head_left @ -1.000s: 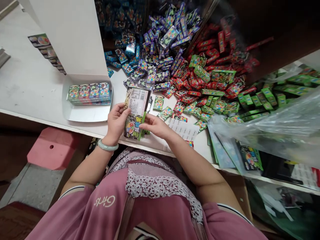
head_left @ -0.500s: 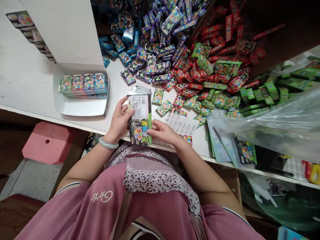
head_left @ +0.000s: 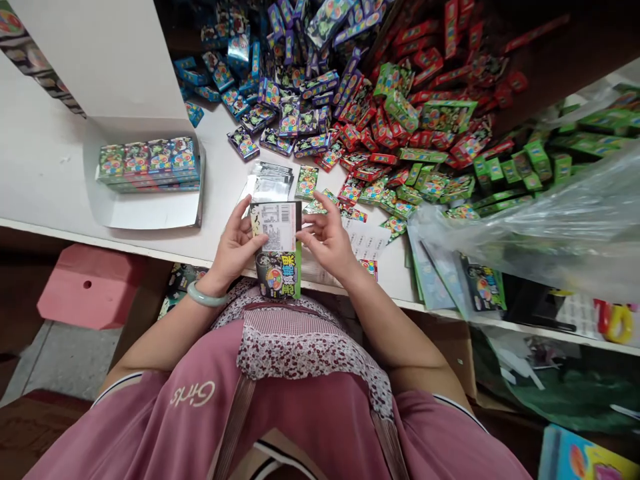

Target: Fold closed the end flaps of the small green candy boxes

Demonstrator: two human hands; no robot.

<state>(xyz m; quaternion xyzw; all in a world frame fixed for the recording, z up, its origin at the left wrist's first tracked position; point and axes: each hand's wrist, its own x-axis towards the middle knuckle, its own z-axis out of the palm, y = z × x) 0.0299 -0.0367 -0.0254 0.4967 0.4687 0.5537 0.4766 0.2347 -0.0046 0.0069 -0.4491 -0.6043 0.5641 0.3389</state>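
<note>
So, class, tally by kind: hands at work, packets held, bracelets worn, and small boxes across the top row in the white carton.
Hands: 2, left hand and right hand
Packet held: 1
Bracelet: 1
Top-row boxes in white carton: 4
Total: 8

Pink shirt, floral apron (head_left: 310, 347), green bangle (head_left: 203, 297).

A packing workshop: heaps of small candy boxes (head_left: 380, 113) cover a white worktable (head_left: 45, 180).
</note>
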